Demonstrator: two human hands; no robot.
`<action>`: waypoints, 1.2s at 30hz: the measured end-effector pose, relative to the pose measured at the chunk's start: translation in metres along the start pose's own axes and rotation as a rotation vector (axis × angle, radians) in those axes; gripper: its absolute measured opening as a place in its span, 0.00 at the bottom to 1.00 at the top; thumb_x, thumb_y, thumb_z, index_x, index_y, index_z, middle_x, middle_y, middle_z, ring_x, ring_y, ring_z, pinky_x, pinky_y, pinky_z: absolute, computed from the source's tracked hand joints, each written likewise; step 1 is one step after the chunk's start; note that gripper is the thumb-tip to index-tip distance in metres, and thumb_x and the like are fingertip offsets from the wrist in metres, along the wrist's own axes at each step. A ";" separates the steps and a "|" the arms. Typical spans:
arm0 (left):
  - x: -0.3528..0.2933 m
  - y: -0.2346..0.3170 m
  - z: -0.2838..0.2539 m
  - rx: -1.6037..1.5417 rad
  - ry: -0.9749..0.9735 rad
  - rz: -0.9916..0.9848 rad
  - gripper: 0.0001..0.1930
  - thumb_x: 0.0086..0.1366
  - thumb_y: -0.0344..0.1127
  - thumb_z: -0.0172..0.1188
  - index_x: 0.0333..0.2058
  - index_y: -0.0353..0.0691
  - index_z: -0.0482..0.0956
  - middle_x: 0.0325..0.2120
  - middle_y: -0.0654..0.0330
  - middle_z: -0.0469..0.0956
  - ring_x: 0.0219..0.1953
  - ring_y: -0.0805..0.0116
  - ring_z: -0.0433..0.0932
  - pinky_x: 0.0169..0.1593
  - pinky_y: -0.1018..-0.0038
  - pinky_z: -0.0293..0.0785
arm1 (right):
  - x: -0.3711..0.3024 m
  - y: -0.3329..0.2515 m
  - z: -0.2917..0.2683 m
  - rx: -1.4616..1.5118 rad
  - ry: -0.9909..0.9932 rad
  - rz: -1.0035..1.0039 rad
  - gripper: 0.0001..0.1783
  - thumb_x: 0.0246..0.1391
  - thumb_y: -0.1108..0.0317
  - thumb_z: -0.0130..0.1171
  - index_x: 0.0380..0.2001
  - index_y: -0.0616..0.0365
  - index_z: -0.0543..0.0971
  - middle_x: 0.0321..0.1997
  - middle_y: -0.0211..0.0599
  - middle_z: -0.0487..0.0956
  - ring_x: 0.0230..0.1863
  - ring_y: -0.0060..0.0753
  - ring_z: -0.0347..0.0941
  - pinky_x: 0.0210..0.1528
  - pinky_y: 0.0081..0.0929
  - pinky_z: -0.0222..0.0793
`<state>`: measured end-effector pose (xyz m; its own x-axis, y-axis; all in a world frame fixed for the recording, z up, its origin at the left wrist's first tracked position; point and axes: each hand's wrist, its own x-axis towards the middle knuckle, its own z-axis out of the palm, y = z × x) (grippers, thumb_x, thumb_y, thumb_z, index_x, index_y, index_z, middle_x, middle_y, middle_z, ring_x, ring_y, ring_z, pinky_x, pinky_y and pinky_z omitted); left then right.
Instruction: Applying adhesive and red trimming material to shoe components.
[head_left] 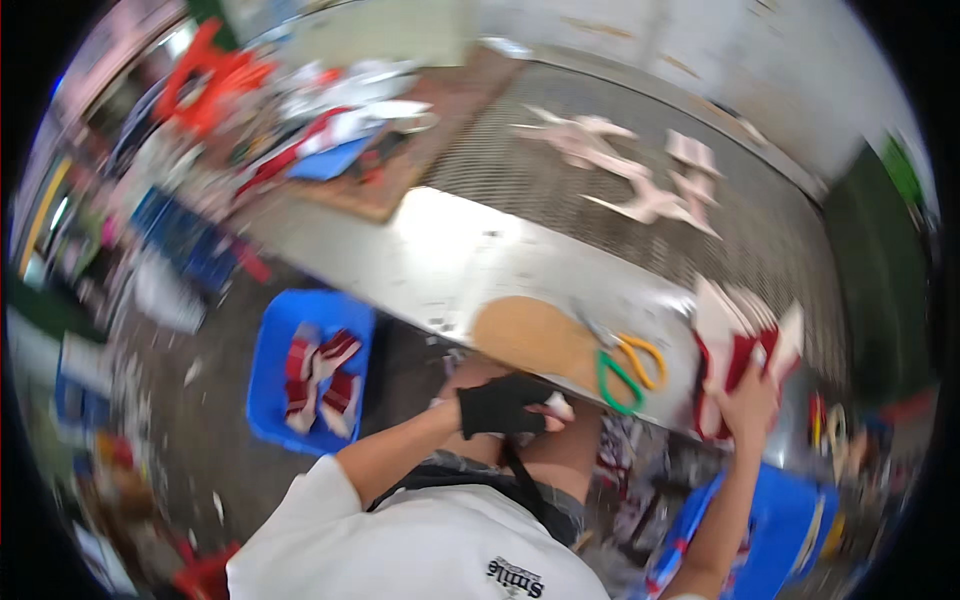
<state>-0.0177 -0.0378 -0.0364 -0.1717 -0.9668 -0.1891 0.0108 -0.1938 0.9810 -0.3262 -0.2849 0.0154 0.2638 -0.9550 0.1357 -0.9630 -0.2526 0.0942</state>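
Observation:
My left hand [510,405], in a black fingerless glove, is curled above my lap by the table's front edge. A small white bit shows at its fingertips; I cannot make out what it is. At the right end of the metal table, my bare right hand [750,405] grips a stack of red and white shaped pieces [738,325], which look like flat cut material. Between the hands lie scissors [622,372] with one green and one yellow handle, blades over a tan oval pad [535,340].
Pale pink cut pieces [640,190] lie on a ribbed grey belt [480,160] behind the table. One blue bin [262,385] with red and white pieces stands left, another blue bin [790,520] right. A brown board [380,200] bears clutter at the back left.

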 end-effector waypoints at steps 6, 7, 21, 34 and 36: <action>-0.080 0.015 -0.078 0.476 0.492 0.019 0.10 0.60 0.34 0.60 0.40 0.37 0.80 0.33 0.62 0.81 0.35 0.77 0.76 0.39 0.78 0.72 | 0.021 0.028 0.004 0.391 -0.085 -0.009 0.55 0.36 0.48 0.69 0.65 0.54 0.54 0.58 0.59 0.67 0.58 0.55 0.64 0.60 0.39 0.59; -0.093 0.014 -0.099 0.222 0.603 0.055 0.12 0.60 0.35 0.61 0.40 0.37 0.80 0.31 0.61 0.81 0.34 0.77 0.75 0.38 0.78 0.71 | 0.025 0.036 0.008 0.420 -0.121 -0.049 0.54 0.37 0.49 0.68 0.65 0.55 0.53 0.58 0.59 0.67 0.59 0.55 0.64 0.60 0.38 0.59; 0.002 0.131 -0.416 1.174 1.154 0.103 0.14 0.49 0.44 0.63 0.33 0.42 0.81 0.32 0.51 0.80 0.37 0.55 0.79 0.41 0.67 0.74 | 0.020 0.019 0.030 0.390 -0.043 -0.006 0.51 0.42 0.54 0.64 0.65 0.60 0.52 0.64 0.58 0.59 0.65 0.54 0.54 0.66 0.40 0.49; 0.103 0.052 -0.535 1.521 0.831 -0.228 0.17 0.48 0.45 0.59 0.34 0.41 0.80 0.36 0.48 0.78 0.40 0.51 0.77 0.45 0.62 0.72 | 0.014 -0.023 0.002 0.200 0.103 -0.155 0.50 0.42 0.43 0.65 0.61 0.64 0.60 0.65 0.61 0.56 0.67 0.59 0.47 0.66 0.49 0.45; 0.102 0.051 -0.550 1.438 0.964 -0.179 0.19 0.46 0.46 0.61 0.35 0.42 0.81 0.36 0.48 0.79 0.39 0.51 0.78 0.45 0.64 0.73 | 0.013 -0.031 -0.002 0.297 0.027 -0.028 0.50 0.42 0.44 0.66 0.62 0.64 0.59 0.65 0.61 0.55 0.67 0.58 0.47 0.66 0.48 0.45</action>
<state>0.5070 -0.2381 -0.0298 0.5321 -0.7998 0.2779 -0.8440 -0.5273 0.0982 -0.2932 -0.2895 0.0166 0.2885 -0.9434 0.1637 -0.9283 -0.3175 -0.1937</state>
